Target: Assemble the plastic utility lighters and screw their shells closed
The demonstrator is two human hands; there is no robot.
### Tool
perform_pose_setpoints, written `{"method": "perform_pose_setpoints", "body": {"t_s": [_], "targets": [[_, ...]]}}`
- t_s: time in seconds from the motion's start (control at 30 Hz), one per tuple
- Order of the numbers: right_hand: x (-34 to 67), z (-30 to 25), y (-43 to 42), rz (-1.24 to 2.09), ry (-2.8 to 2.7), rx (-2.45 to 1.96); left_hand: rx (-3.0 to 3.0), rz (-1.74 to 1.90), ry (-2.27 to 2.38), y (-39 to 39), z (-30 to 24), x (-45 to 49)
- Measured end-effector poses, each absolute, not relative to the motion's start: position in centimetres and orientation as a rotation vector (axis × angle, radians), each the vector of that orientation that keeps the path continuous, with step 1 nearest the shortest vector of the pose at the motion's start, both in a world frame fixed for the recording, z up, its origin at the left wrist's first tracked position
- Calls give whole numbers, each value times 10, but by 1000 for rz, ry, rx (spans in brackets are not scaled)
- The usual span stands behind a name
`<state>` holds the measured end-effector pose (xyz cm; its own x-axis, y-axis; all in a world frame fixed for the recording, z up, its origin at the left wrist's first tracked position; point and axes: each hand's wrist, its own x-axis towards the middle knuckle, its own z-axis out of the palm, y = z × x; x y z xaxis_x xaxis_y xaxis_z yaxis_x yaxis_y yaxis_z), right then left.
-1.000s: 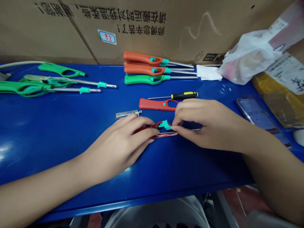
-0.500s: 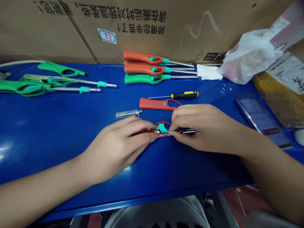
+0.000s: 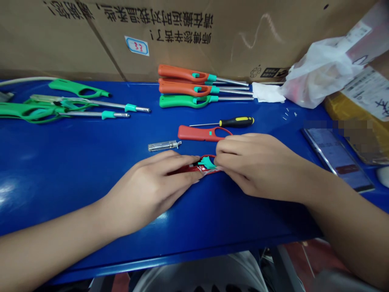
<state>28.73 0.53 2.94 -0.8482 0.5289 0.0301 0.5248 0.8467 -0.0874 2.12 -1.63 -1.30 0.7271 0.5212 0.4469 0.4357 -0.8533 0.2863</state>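
My left hand (image 3: 154, 178) grips the open red shell (image 3: 182, 169) on the tabletop (image 3: 212, 227); my right hand (image 3: 255, 166) meets the teal trigger (image 3: 207, 162), pinching or not I can't tell. Trigger looks nearly seated; clear tank (image 3: 162, 146) and red cover (image 3: 199, 133) remain off

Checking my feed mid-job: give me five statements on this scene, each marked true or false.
1. The left hand is on the open red casing. True.
2. The screwdriver lies just beyond the red shell. True.
3. The right hand holds the screwdriver. False: its fingertips are at the teal piece.
4. The clear cylinder sits inside the open red casing. False: it lies on the blue table.
5. The phone lies left of both hands. False: it lies to their right.
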Motion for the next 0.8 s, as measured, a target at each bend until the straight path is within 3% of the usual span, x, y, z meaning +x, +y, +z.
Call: {"method": "perform_pose_setpoints", "body": {"t_s": [0.5,0.8], "targets": [[293,35,-3,-147,-3016,-905,2770,803,738,-18,-15,24],[290,35,-1,88,-3034,-905,2749,780,739,-18,-14,25]]}}
